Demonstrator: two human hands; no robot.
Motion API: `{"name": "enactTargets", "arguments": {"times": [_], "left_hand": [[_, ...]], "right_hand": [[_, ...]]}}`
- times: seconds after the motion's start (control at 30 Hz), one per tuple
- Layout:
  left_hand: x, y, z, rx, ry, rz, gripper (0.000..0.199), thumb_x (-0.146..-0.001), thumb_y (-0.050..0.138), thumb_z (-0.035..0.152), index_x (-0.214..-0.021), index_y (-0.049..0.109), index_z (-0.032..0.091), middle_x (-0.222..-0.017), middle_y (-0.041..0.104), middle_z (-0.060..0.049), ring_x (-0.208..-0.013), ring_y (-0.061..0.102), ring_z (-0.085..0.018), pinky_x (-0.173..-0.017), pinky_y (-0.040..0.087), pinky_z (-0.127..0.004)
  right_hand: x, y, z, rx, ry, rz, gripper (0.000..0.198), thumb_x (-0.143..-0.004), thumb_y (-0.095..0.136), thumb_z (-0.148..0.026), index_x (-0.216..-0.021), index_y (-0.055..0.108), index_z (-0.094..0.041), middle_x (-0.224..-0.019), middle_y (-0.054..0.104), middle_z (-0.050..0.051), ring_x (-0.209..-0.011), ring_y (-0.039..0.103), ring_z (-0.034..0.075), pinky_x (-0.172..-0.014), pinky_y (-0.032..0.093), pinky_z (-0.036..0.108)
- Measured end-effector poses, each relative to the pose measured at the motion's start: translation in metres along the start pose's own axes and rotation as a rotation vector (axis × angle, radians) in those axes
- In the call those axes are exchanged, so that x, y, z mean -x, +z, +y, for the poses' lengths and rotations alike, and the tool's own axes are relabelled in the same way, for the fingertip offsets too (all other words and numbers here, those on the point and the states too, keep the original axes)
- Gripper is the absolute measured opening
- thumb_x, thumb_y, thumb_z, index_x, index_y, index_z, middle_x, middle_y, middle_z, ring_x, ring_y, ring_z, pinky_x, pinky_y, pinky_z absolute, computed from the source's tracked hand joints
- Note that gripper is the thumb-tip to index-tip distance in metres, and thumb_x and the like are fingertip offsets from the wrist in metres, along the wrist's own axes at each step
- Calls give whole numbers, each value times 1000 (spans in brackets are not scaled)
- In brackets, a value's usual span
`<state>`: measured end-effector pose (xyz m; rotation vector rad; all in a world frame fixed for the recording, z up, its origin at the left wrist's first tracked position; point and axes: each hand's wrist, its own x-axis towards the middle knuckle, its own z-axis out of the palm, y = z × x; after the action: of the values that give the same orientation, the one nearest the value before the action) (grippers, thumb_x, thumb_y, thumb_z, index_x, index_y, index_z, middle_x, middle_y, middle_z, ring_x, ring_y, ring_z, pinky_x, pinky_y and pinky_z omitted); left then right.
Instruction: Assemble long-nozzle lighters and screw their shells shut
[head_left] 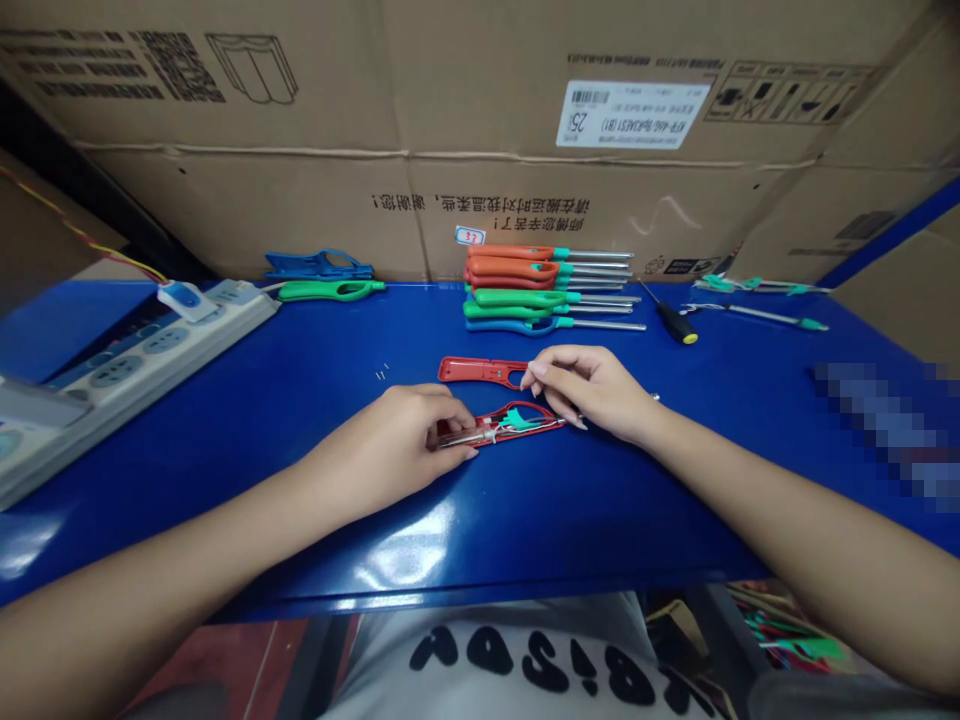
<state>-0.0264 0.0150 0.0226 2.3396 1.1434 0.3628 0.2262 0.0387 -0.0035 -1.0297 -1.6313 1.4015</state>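
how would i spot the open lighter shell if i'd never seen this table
Find the glossy blue tabletop, then the bare left hand and bare right hand near its middle. Between them lies the open red plastic lighter shell. Unlike the loose red plastic cover just behind it, it holds a chunky teal-green plastic piece.

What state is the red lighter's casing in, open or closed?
Open: one red half lies separate, and the other half, at the left hand, shows a green piece uncovered inside.
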Motion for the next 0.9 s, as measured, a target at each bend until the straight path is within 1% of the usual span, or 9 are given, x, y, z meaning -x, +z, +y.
{"name": "enactTargets", "arguments": {"times": [0.13, 0.2, 0.27, 0.3, 0.4, 0.47, 0.5, 0.73, 0.9], "left_hand": [[-2, -1, -1, 35, 35, 42, 16, -90, 69, 31, -99, 79, 23, -89, 75, -3, -70, 64, -15, -64, 47, -25], [-2, 0, -2, 47, 65, 53, 16, -92, 68, 30, -99, 80, 23, -89, 75, -4, -71, 65, -15, -64, 47, -25], [-2, 2, -3, 61, 94, 54, 17, -93, 67, 29, -100, 81, 23, -88, 75, -4, -72, 66, -15, -64, 47, -25], [-2, 3, -3, 67, 106, 54, 17, -93, 67, 28, -99, 82, 23, -87, 74, -4, -72, 66, -14, -64, 47, -25], [-1, 5, -2, 47, 135, 59, 17, -94, 65, 24, -96, 82, 21, -85, 73, -4, -72, 67, -14, -67, 49, -25], [1, 6, 0, 4, 138, 62, 18, -94, 65, 23, -97, 82, 21, -85, 73, -5, -74, 67, -15, -68, 50, -26], [1, 6, 1, -17, 134, 57, 18, -94, 65, 23, -98, 82, 21, -86, 73, -5, -74, 67, -15, -68, 50, -26], [1, 6, 5, 17, 93, 75, 16, -91, 67, 20, -98, 81, 21, -88, 74, -5, -79, 68, -17, -71, 51, -26], [-5, 3, 1, 193, -28, 23, 11, -86, 71, 22, -89, 81, 20, -80, 74, -2, -63, 64, -13, -57, 46, -23]], "right_hand": [[-3, -4, 6, -104, 6, 38, 32, -91, 66, -46, -83, 68, -15, -52, 55, -7, -32, 37, 2, -36, 26, 19], [-3, -4, 6, -118, 1, 54, 31, -90, 67, -45, -82, 69, -15, -57, 60, -5, -32, 36, 1, -36, 25, 20], [-2, -3, 4, -73, -17, 47, 30, -90, 68, -44, -83, 70, -15, -66, 67, -2, -34, 38, 1, -36, 27, 20], [-1, -2, 3, -30, -31, 31, 29, -90, 68, -43, -85, 72, -15, -71, 70, 0, -38, 43, 3, -38, 32, 20], [4, 2, -1, 122, -101, -51, 25, -90, 67, -41, -93, 77, -17, -85, 77, 5, -66, 67, 12, -57, 51, 23], [8, 4, -2, 211, -160, -102, 24, -90, 68, -40, -97, 79, -20, -91, 78, 6, -82, 72, 18, -68, 56, 27], [10, 5, -2, 254, -187, -127, 23, -90, 68, -39, -99, 80, -21, -91, 79, 6, -85, 72, 19, -69, 57, 28], [13, 4, -3, 443, -318, -252, 23, -90, 68, -30, -110, 78, -24, -98, 79, 6, -84, 72, 19, -70, 57, 29], [13, 3, -2, 459, -335, -252, 24, -89, 68, -28, -111, 78, -25, -99, 79, 6, -83, 72, 19, -69, 57, 29]]}}
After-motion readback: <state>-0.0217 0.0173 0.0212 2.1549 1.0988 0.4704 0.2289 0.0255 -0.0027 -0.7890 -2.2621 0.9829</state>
